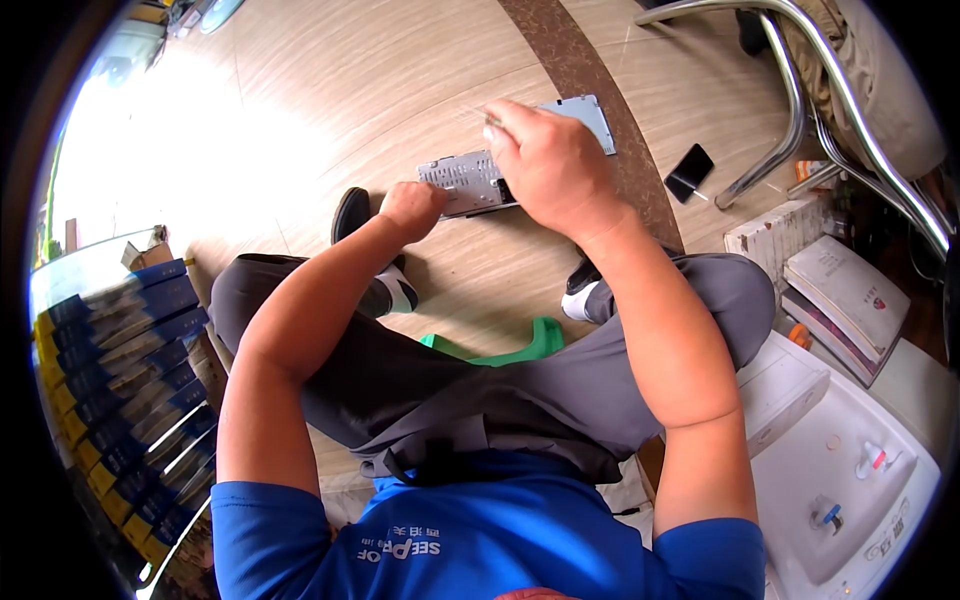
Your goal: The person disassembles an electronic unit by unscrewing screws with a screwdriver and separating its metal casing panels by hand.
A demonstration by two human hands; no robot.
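A silver metal case with rows of small slots [465, 178] lies on the floor between my feet. My left hand [413, 210] is closed at the left end of the case, its fingers gripping the edge there. Raised over the right end of the case, my right hand [555, 165] is closed in a pinch; a small thin thing shows at its fingertips, too small to name. Behind my right hand, a flat grey metal plate [590, 118] lies on the floor, partly hidden by the hand.
A black phone [689, 172] lies to the right, near a metal chair [790, 90] with a person's leg. Stacked blue and yellow boxes [130, 380] stand left. A green stool [520, 350] is under me. A white basin [840, 480] and books [850, 300] are right.
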